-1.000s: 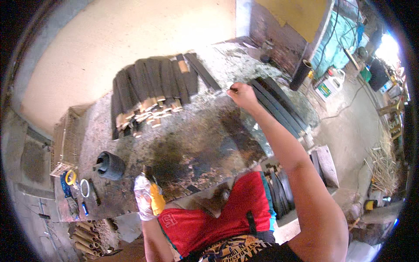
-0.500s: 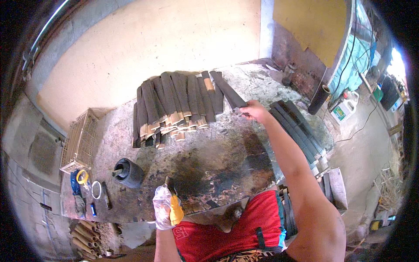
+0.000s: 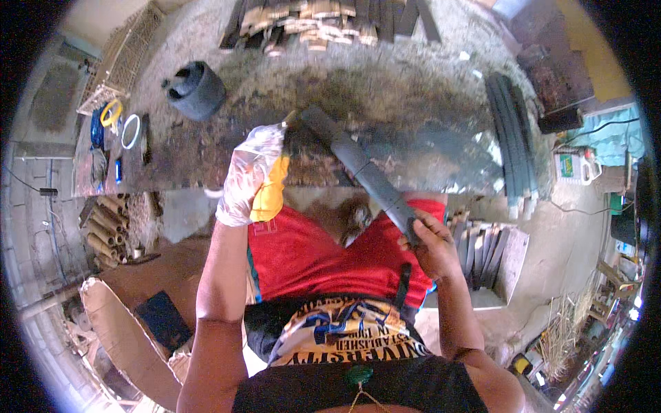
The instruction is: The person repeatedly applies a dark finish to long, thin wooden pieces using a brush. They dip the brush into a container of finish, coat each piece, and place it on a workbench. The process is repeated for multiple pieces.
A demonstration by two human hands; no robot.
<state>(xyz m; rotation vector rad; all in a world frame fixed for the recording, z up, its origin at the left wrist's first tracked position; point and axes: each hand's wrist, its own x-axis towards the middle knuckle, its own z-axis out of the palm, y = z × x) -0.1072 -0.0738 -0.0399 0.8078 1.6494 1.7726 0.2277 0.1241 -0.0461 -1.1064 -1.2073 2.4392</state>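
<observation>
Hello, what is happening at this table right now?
A person holds a long dark strip by its near end in the right hand, slanted over the stained table. The left hand, in a clear plastic glove, grips a yellow-handled tool at the strip's far end. More strips lie stacked to the right.

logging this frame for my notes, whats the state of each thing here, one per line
left hand: in a clear plastic glove, holding a yellow brush
yellow brush: gripped, bristle end at the strip
right hand: bare, closed on the strip's near end
dark grey strip: held, far end resting on the worktable
worktable: stained dark
dark pot: upright on the table
grey strips at right: lying stacked
</observation>
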